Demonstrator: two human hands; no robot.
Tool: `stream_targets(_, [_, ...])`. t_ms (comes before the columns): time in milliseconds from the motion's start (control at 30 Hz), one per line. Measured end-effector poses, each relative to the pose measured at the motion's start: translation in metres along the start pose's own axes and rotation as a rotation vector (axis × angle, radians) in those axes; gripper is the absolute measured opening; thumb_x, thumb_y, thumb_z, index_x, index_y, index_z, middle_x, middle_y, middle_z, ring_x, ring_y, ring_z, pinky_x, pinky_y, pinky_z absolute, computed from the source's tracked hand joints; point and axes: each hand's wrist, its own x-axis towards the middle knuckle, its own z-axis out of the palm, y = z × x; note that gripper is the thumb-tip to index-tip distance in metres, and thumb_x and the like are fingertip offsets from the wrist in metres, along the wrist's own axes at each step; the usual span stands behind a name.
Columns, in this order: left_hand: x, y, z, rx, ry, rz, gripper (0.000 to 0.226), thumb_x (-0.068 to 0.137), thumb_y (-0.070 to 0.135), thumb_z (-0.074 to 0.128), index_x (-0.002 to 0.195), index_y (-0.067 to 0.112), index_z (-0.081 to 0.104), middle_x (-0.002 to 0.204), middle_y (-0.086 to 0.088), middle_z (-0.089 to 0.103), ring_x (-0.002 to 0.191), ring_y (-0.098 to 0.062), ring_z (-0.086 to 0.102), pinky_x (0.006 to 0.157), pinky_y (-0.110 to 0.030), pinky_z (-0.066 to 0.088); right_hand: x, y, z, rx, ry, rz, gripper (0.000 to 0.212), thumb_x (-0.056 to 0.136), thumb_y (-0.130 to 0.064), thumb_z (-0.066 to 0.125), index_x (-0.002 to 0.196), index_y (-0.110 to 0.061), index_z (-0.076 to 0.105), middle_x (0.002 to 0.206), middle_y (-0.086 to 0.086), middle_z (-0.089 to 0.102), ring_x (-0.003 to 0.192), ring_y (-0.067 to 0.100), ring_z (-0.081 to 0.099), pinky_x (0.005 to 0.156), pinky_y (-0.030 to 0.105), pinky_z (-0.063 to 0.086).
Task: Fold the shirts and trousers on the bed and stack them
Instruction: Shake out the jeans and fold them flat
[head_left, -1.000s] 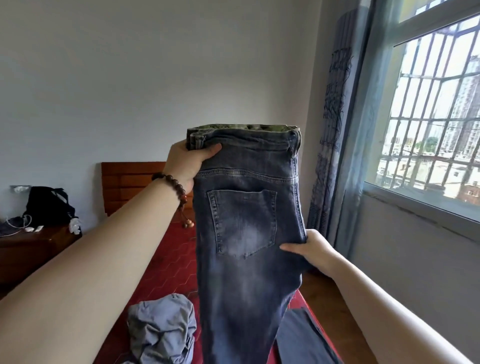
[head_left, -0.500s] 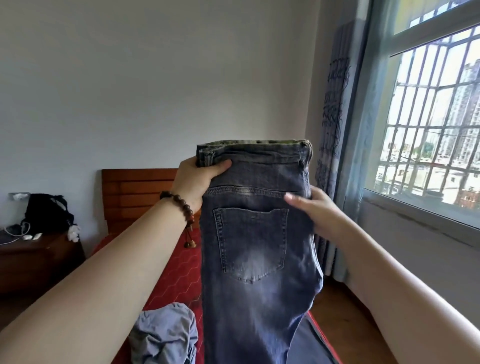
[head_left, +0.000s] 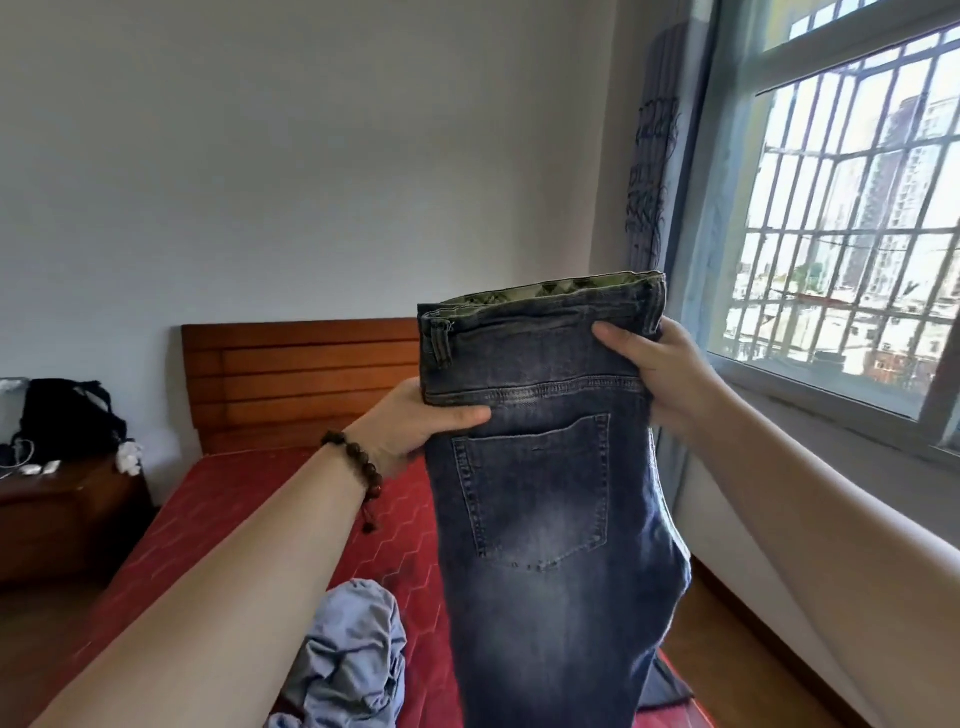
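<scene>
The faded dark-blue denim jeans (head_left: 550, 519) hang upright in the air over the foot of the bed, already doubled lengthwise so that one back pocket faces the camera and the green-patterned lining of the waistband shows along the top edge. The left hand (head_left: 415, 431) grips the left edge just below the waistband, thumb laid across the front of the cloth, and the right hand (head_left: 654, 369) pinches the right edge at the waistband, thumb in front and fingers behind. So the first fold of this pair looks made, while the crosswise folds and the laying down are, by my reckoning, not yet done (the legs run out of view below, so how they hang cannot be told). On the red quilted bed cover (head_left: 249, 499) beneath lies a crumpled grey-blue garment (head_left: 348, 654), unfolded, and a dark flat cloth (head_left: 670, 686) peeps out behind the jeans, its state unclear. No finished stack is visible, so most of the work appears to remain.
</scene>
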Motion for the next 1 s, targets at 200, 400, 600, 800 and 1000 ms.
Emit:
stream_targets(200, [-0.044, -0.001, 0.039, 0.004, 0.065, 0.003, 0.033, 0.070, 0.017, 0.073, 0.103, 0.011, 0.070, 0.108, -0.006, 0.073, 0.099, -0.021, 0.069, 0.081, -0.031, 0.056, -0.039, -0.026, -0.018, -0.123, -0.029, -0.050, 0.015, 0.075, -0.013, 0.075, 0.090, -0.013, 0.074, 0.089, 0.006, 0.076, 0.081, 0.020, 0.073, 0.066, 0.029, 0.058])
stream_targets(400, [-0.095, 0.005, 0.108, -0.129, 0.036, -0.160, 0.038, 0.080, 0.033, 0.061, 0.111, 0.011, 0.064, 0.110, -0.006, 0.072, 0.093, -0.018, 0.070, 0.078, -0.033, 0.059, -0.098, -0.052, -0.056, -0.137, -0.069, -0.011, 0.027, 0.068, -0.021, 0.078, 0.093, -0.014, 0.074, 0.095, 0.008, 0.075, 0.086, 0.023, 0.072, 0.069, 0.032, 0.058])
stream_targets(600, [-0.134, 0.009, 0.148, -0.101, 0.011, -0.284, 0.049, 0.075, 0.052, 0.058, 0.109, 0.017, 0.064, 0.103, -0.003, 0.074, 0.091, -0.017, 0.072, 0.068, -0.032, 0.059, -0.135, -0.062, -0.081, -0.116, -0.114, 0.073, 0.019, 0.070, -0.022, 0.079, 0.089, -0.016, 0.077, 0.097, 0.008, 0.075, 0.090, 0.024, 0.072, 0.070, 0.036, 0.059])
stream_targets(800, [-0.143, -0.005, 0.151, -0.044, 0.092, -0.279, 0.042, 0.079, 0.046, 0.059, 0.102, 0.012, 0.066, 0.098, -0.004, 0.075, 0.088, -0.016, 0.072, 0.070, -0.027, 0.058, -0.133, -0.038, -0.088, -0.134, -0.128, 0.132, 0.028, 0.069, -0.022, 0.079, 0.095, -0.012, 0.073, 0.095, 0.007, 0.075, 0.088, 0.022, 0.072, 0.069, 0.033, 0.059])
stream_targets(1000, [-0.106, -0.061, 0.133, 0.050, 0.351, -0.165, 0.006, 0.087, 0.017, 0.070, 0.089, 0.012, 0.072, 0.096, -0.005, 0.074, 0.095, -0.022, 0.069, 0.094, -0.040, 0.053, -0.113, 0.044, -0.099, -0.141, -0.056, 0.217, 0.017, 0.077, -0.017, 0.076, 0.094, -0.013, 0.072, 0.090, 0.004, 0.076, 0.083, 0.018, 0.073, 0.066, 0.029, 0.058])
